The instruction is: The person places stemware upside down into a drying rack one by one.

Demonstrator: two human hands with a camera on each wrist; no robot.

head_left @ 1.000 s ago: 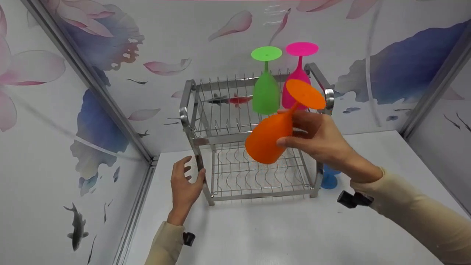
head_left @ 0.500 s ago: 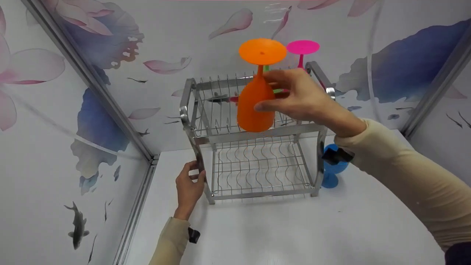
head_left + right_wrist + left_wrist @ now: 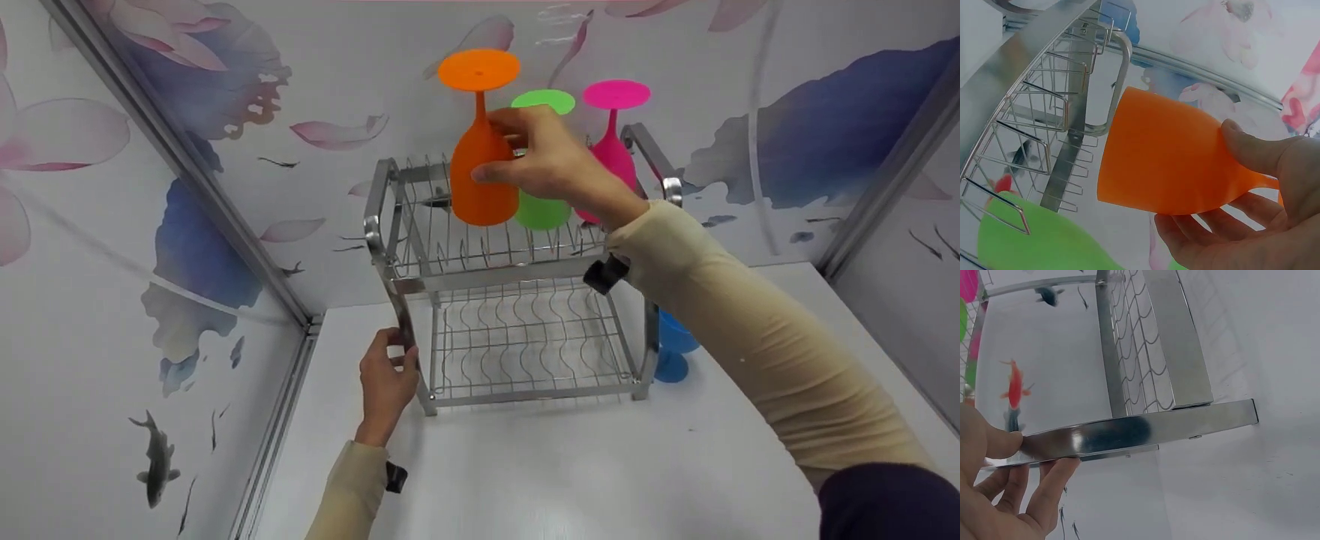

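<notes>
My right hand (image 3: 541,154) grips an orange goblet (image 3: 484,180) by its bowl near the stem. The goblet is upside down, foot up, over the upper tier of a metal dish rack (image 3: 517,276). In the right wrist view its rim (image 3: 1111,149) stands apart from the rack wires. A green goblet (image 3: 541,214) and a pink goblet (image 3: 616,154) stand upside down on the upper tier, the green one partly behind my right hand. With thumb and fingers, my left hand (image 3: 386,382) pinches the rack's left upright (image 3: 1095,439).
A blue goblet (image 3: 671,366) stands on the white table (image 3: 570,465) right of the rack, partly behind my right sleeve. The rack's lower tier (image 3: 525,345) has wavy wires. Floral-printed walls (image 3: 217,247) enclose the back and sides.
The orange goblet has gone from tilted to upside down and moved left and up, past the green goblet. My left hand has closed onto the rack's left upright.
</notes>
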